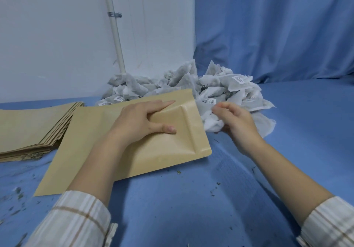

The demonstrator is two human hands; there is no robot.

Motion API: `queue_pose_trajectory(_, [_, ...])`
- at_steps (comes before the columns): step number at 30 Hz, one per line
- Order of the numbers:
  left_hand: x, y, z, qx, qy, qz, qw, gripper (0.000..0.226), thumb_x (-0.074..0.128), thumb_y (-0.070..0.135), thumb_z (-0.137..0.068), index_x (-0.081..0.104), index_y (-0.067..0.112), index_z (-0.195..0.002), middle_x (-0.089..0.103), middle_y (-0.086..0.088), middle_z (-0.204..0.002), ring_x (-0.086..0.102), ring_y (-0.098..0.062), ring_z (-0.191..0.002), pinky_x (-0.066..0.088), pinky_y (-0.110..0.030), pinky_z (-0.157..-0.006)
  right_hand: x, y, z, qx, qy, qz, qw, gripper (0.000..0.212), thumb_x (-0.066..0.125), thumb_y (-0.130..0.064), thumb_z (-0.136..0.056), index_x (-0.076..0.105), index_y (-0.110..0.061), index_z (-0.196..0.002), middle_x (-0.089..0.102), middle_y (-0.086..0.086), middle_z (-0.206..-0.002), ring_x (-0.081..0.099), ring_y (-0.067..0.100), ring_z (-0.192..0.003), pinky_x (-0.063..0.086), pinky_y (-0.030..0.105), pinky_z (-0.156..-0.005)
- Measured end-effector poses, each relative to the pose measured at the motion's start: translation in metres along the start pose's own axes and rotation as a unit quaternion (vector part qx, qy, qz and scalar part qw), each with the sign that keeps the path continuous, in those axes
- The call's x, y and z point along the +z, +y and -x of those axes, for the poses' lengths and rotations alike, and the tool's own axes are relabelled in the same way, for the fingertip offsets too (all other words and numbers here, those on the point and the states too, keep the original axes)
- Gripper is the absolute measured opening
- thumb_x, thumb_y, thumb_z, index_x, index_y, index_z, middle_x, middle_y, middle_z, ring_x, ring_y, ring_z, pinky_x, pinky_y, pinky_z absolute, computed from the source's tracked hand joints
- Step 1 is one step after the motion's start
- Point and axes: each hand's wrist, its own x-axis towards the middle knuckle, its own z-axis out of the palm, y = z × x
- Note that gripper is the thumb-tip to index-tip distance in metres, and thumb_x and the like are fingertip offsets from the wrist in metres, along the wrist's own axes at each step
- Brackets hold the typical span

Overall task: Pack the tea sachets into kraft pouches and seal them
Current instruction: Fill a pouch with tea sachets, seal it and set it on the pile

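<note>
A kraft pouch [118,150] lies tilted on the blue cloth, its mouth toward the right. My left hand [141,120] grips the pouch near its mouth, thumb on top and fingers tucked under the upper layer. My right hand [235,120] is closed around a bunch of white tea sachets [210,124] just right of the pouch mouth. Behind both hands a heap of tea sachets [183,85] with small printed tags rests against the wall.
A stack of flat kraft pouches [28,127] lies at the left. A white wall with a thin pipe [115,26] stands behind, and a blue curtain [277,26] hangs at the right. Tea crumbs dot the blue cloth [182,198].
</note>
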Motion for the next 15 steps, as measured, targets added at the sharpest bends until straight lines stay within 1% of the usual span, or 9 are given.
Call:
queue_pose_trajectory(2, [0.006,0.006,0.0,0.023,-0.03,0.008,0.999,0.072,0.07,0.066,-0.042,0.055,0.061,-0.112,0.054,0.045,-0.112,0.044,0.02,-0.109,0.029,-0.002,-0.092,0.008,-0.001,0.003,0.007,-0.076,0.046,0.996,0.011,0.061,-0.008,-0.086,0.068,-0.016,-0.083,0.065,0.001,-0.065,0.057,0.01,-0.055,0.05,0.021,-0.052])
queue_pose_trajectory(5, [0.018,0.016,-0.002,0.053,-0.066,0.018,0.996,0.066,0.071,0.064,-0.046,0.055,0.063,-0.11,0.055,0.044,-0.112,0.045,0.02,-0.111,0.03,-0.001,-0.093,0.013,-0.006,0.011,0.048,-0.177,0.136,0.974,0.028,0.057,-0.002,-0.087,0.071,-0.025,-0.079,0.071,-0.006,-0.071,0.065,0.011,-0.072,0.055,0.024,-0.062])
queue_pose_trajectory(7, [0.024,0.02,-0.003,0.065,-0.082,0.019,0.994,0.063,0.071,0.065,-0.048,0.054,0.066,-0.108,0.054,0.044,-0.113,0.045,0.02,-0.111,0.03,0.0,-0.091,0.012,-0.011,0.019,0.132,-0.277,0.163,0.938,0.034,0.052,0.001,-0.089,0.067,-0.024,-0.073,0.067,-0.003,-0.071,0.064,0.002,-0.063,0.052,0.015,-0.056])
queue_pose_trajectory(9, [0.028,0.021,-0.003,0.069,-0.097,0.007,0.993,0.063,0.069,0.066,-0.048,0.05,0.069,-0.108,0.052,0.048,-0.112,0.044,0.021,-0.111,0.029,0.001,-0.091,0.011,-0.01,0.021,0.181,-0.301,0.245,0.904,0.033,0.047,0.005,-0.091,0.055,-0.02,-0.072,0.053,-0.002,-0.07,0.053,0.001,-0.054,0.042,0.008,-0.048])
queue_pose_trajectory(10, [0.029,0.021,-0.003,0.066,-0.1,-0.001,0.993,0.064,0.068,0.068,-0.048,0.048,0.07,-0.108,0.052,0.048,-0.112,0.044,0.019,-0.111,0.029,0.0,-0.092,0.011,-0.007,0.018,0.163,-0.273,0.285,0.904,0.03,0.047,0.003,-0.092,0.05,-0.019,-0.072,0.049,-0.004,-0.07,0.049,0.004,-0.057,0.039,0.005,-0.048])
queue_pose_trajectory(12, [0.029,0.018,-0.005,0.051,-0.089,-0.023,0.994,0.07,0.064,0.072,-0.047,0.048,0.067,-0.115,0.055,0.04,-0.116,0.046,0.013,-0.113,0.032,-0.009,-0.097,0.007,0.001,0.007,0.034,-0.12,0.383,0.915,0.023,0.051,-0.008,-0.091,0.054,-0.02,-0.072,0.054,-0.007,-0.069,0.051,0.012,-0.069,0.039,0.005,-0.051])
queue_pose_trajectory(13, [0.029,0.016,-0.005,0.042,-0.075,-0.038,0.996,0.074,0.063,0.074,-0.047,0.049,0.063,-0.119,0.056,0.036,-0.119,0.046,0.008,-0.115,0.034,-0.016,-0.1,0.002,0.005,0.0,-0.047,-0.007,0.435,0.899,0.018,0.051,-0.012,-0.09,0.06,-0.021,-0.077,0.059,-0.005,-0.074,0.054,0.015,-0.076,0.043,0.009,-0.059])
queue_pose_trajectory(14, [0.028,0.014,-0.005,0.029,-0.057,-0.052,0.997,0.078,0.061,0.075,-0.046,0.05,0.06,-0.121,0.057,0.032,-0.12,0.046,0.005,-0.116,0.035,-0.023,-0.102,-0.005,0.008,-0.005,-0.099,0.091,0.475,0.869,0.017,0.05,-0.015,-0.089,0.065,-0.022,-0.088,0.062,0.0,-0.084,0.056,0.02,-0.085,0.047,0.02,-0.071])
queue_pose_trajectory(15, [0.026,0.012,-0.006,0.017,-0.039,-0.059,0.997,0.08,0.06,0.076,-0.045,0.051,0.058,-0.122,0.058,0.03,-0.12,0.047,0.002,-0.116,0.035,-0.027,-0.103,-0.012,0.012,-0.009,-0.114,0.153,0.508,0.84,0.023,0.049,-0.018,-0.088,0.065,-0.025,-0.102,0.06,0.006,-0.097,0.055,0.025,-0.095,0.046,0.03,-0.08])
